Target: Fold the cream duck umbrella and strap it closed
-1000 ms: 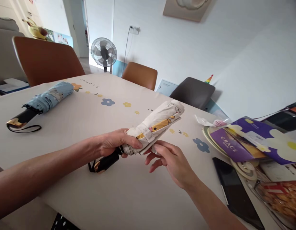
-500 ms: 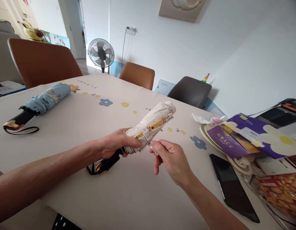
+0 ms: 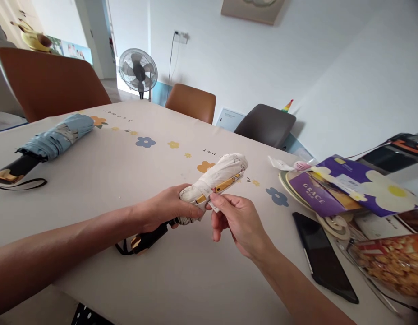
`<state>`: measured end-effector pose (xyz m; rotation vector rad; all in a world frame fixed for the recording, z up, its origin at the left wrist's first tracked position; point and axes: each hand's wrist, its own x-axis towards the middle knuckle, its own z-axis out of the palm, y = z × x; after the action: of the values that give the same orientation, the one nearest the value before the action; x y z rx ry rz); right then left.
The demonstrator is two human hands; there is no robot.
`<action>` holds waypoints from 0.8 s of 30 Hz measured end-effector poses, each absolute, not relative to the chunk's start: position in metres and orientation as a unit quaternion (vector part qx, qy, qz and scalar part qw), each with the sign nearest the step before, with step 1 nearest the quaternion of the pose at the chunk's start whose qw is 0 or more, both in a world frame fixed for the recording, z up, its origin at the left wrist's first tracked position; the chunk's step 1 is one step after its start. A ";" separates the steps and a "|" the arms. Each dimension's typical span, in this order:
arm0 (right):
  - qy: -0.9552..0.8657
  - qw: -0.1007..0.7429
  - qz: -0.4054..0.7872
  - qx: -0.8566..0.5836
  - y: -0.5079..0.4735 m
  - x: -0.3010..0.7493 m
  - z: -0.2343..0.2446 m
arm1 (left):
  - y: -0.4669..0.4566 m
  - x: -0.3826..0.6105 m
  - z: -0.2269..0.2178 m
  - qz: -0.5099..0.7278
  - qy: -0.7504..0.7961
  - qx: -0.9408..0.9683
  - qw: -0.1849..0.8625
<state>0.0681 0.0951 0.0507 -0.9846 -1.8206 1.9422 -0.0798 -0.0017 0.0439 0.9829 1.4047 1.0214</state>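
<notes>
My left hand (image 3: 170, 206) is wrapped round the lower part of a folded white umbrella (image 3: 222, 174) with a yellow print, held slanting just above the table (image 3: 127, 162). Its black handle (image 3: 146, 239) with a gold band and wrist loop sticks out below my fist, toward me. My right hand (image 3: 234, 219) pinches the umbrella's small white closing strap (image 3: 213, 205) between thumb and forefinger, right beside my left fingers.
A folded light-blue umbrella (image 3: 49, 144) lies at the table's far left. A black phone (image 3: 322, 255), purple booklets (image 3: 333, 187) on plates and a snack packet (image 3: 394, 264) crowd the right side. Brown chairs (image 3: 49, 81) and a standing fan (image 3: 137, 72) are behind the table.
My right hand closed from loosely open fingers into a pinch on the strap and moved up against the umbrella. The umbrella tilted a little lower.
</notes>
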 end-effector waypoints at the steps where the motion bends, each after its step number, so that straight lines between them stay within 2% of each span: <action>1: -0.629 0.145 0.682 -0.343 0.095 0.068 0.051 | -0.002 -0.079 0.043 0.429 0.592 0.416 0.540; 9: -0.531 0.060 0.795 -0.287 0.109 0.072 0.051 | -0.004 -0.078 0.044 0.426 0.598 0.396 0.552; 12: -0.514 0.053 0.820 -0.245 0.113 0.074 0.048 | -0.003 -0.077 0.043 0.421 0.604 0.377 0.562; 16: -0.555 0.064 0.785 -0.267 0.112 0.072 0.045 | -0.003 -0.075 0.043 0.423 0.599 0.379 0.564; 24: -0.638 0.140 0.685 -0.322 0.102 0.068 0.038 | -0.005 -0.073 0.040 0.414 0.596 0.391 0.566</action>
<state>0.0684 0.1016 0.0384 -0.9312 -1.8433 1.9794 -0.0731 -0.0046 0.0398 0.9187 1.4007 0.9730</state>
